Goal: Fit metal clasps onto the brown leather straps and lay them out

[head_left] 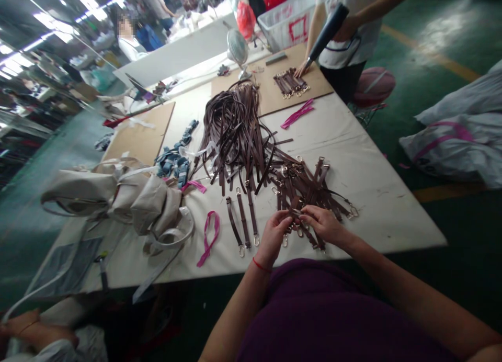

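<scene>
Close to the table's front edge, my left hand [275, 232] and my right hand [323, 224] meet with their fingertips pinched around a brown strap, whose small metal fitting I cannot make out clearly. Beneath and beyond them spreads a loose pile of short brown straps [309, 187] with metal clasps. To the left of my left hand, a few short straps [242, 218] lie side by side, clasps toward me. Behind these is a large heap of long brown straps [231, 129].
Pale bags [147, 200] and a pink ribbon [209, 234] lie on the left. Blue strips [174, 160] sit behind. A fan [237, 47] stands at the back. Across the table, a co-worker's hand [301, 69] touches laid-out straps, a dark tool [327, 32] beside it. Another person's hand [35, 328] is lower left.
</scene>
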Demonstrator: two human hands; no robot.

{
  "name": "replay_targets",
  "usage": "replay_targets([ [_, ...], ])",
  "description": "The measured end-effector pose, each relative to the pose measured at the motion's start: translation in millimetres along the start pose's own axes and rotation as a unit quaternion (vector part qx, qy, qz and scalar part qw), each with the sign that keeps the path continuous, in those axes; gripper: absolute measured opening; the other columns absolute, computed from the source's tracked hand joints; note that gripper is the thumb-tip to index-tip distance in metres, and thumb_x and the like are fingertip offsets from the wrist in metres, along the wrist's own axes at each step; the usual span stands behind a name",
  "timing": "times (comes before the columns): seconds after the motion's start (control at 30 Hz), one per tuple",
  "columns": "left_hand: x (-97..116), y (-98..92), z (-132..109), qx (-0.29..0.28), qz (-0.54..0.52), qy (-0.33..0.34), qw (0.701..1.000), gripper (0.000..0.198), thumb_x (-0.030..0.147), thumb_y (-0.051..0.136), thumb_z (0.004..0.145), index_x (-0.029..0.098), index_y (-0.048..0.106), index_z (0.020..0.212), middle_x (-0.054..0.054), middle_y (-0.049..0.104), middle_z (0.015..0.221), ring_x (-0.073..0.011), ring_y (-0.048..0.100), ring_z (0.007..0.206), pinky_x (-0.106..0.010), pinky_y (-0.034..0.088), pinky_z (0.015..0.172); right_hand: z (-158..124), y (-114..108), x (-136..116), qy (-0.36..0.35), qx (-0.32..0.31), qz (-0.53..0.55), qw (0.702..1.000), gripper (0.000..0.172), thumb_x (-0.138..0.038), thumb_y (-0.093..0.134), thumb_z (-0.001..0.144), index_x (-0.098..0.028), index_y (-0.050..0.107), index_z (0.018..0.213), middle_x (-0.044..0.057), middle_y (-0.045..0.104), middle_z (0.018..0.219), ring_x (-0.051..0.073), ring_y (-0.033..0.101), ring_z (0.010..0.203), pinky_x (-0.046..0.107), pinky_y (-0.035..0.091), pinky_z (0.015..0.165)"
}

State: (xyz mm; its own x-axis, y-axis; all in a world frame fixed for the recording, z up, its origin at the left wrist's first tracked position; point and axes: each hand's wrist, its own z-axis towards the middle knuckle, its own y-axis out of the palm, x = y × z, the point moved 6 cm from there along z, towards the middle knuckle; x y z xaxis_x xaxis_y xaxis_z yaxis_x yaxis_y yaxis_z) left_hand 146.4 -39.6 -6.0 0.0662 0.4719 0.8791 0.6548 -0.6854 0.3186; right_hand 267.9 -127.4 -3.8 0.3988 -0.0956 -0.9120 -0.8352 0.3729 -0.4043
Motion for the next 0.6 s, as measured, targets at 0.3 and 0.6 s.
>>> replay_targets([
  [0.3, -11.5, -10.0, 0.1, 0.022, -0.011, -0.007, 1.0, 0.028, 0.029, 0.071, 0.073, 0.015, 0.068, 0.097, -0.005, 0.069, 0.088, -0.0106, 0.058, 0.068, -0.023, 0.042, 0.065, -1.2, -1.7, -5.2, -0.037, -0.02, -0.143, 0.989, 0.025, -0.04, 0.045, 0.096, -0.02, 0.061, 0.098, 0.007, 0.063, 0.093, 0.02, 0.06, 0.085, 0.029, 0.043, 0.074],
  [0.6, -9.0, -8.6, 1.3, 0.015, 0.006, 0.005, 1.0, 0.028, 0.031, 0.068, 0.076, 0.015, 0.064, 0.098, -0.005, 0.069, 0.086, -0.0106, 0.057, 0.068, -0.022, 0.04, 0.062, -9.5, -11.1, -17.7, -0.068, -0.02, -0.192, 0.979, 0.029, -0.041, 0.042, 0.098, -0.019, 0.06, 0.101, 0.006, 0.063, 0.093, 0.019, 0.061, 0.084, 0.028, 0.044, 0.074],
])
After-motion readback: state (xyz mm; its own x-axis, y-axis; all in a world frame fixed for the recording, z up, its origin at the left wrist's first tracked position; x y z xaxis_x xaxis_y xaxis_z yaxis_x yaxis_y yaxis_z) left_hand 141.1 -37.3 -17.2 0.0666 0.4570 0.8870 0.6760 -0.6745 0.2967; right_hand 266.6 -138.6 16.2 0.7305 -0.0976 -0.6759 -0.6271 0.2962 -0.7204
